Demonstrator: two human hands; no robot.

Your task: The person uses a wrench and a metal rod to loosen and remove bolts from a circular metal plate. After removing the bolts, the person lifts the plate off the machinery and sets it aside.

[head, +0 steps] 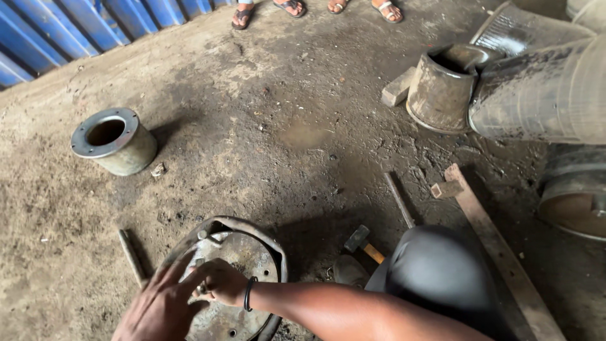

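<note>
A round rusty metal disc (243,252) with a raised ring around its rim (278,252) lies on the dirt floor in front of me. My left hand (158,309) rests on its near left edge with the fingers spread. My right hand (218,281), a black band on its wrist, reaches across from the right and is curled over the disc, pinching a small shiny metal part (203,288). A short bolt (202,235) stands near the disc's far edge. My knee (435,271) in dark trousers is at the right.
A hammer (363,243) lies beside the disc, with a rod (131,256) left of it. A flanged steel cylinder (113,140) stands at the left. A rusty bucket-shaped shell (442,88), large ducts (543,88), a flat bar (499,252) and sandalled feet (243,14) surround the floor.
</note>
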